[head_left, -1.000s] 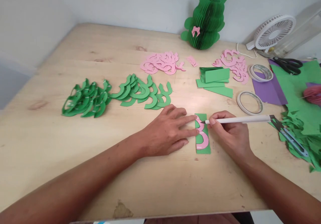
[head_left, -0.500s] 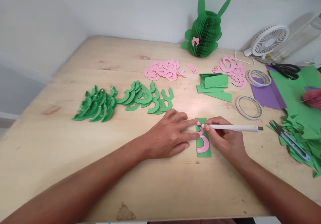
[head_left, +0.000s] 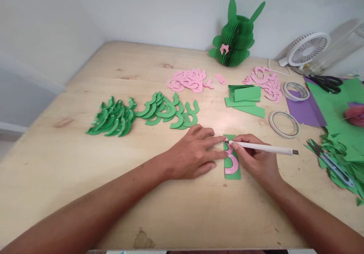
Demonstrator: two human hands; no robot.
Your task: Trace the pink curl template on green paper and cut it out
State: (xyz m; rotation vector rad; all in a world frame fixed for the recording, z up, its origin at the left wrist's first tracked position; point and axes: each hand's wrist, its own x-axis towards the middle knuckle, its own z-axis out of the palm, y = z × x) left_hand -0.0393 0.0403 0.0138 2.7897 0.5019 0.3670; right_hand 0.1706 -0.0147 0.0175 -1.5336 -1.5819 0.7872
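A pink curved paper cutout (head_left: pixel 233 166) lies on a green paper strip (head_left: pixel 236 175) at the front middle of the table. My left hand (head_left: pixel 196 153) rests flat with fingers spread, two fingertips pressing on the cutout's left side. In my right hand (head_left: pixel 257 159) is a white pen (head_left: pixel 265 147), pinched near its tip. That tip touches the paper by the upper part of the cutout, close to my left index fingertip. Behind my left hand lie green curved paper pieces (head_left: pixel 178 117). Green paper strips (head_left: pixel 247 94) are stacked beyond my right hand.
Folded green pieces (head_left: pixel 113 119) sit at left. Pink cutouts (head_left: pixel 187 80) lie behind, near a green honeycomb paper figure (head_left: pixel 237 37). At right are tape rolls (head_left: pixel 284 124), small snips (head_left: pixel 331 163), black scissors (head_left: pixel 327 83), green scraps (head_left: pixel 339 151) and a white fan (head_left: pixel 308 49).
The camera view has shifted slightly, so everything sits a little farther right. The pen tip stays near the cutout's upper part, and the pen's slant has changed a little. Both hands keep their hold.
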